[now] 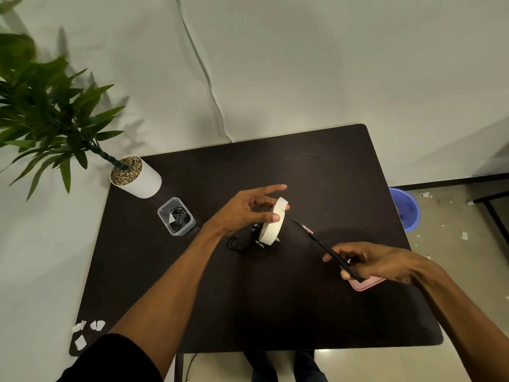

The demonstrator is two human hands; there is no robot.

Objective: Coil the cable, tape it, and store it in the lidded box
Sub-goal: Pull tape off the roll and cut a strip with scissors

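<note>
My left hand (245, 209) holds a white tape roll (272, 224) upright above the dark table (316, 172), thumb on its outer face. My right hand (377, 261) grips black scissors (322, 244) whose tips touch the roll's top edge where a short tape end lifts off. Under the roll lies a black coiled cable (242, 244) on the table, partly hidden by my hand and the roll. A clear plastic box (176, 216) stands open to the left, with another black cable and a white scrap inside. The pink lid (366, 283) lies beneath my right hand.
A potted plant in a white pot (137, 177) stands on the table's far left corner. White tape scraps (88, 330) lie at the near left corner. A blue bucket (406, 208) sits on the floor right of the table, with scraps scattered around it.
</note>
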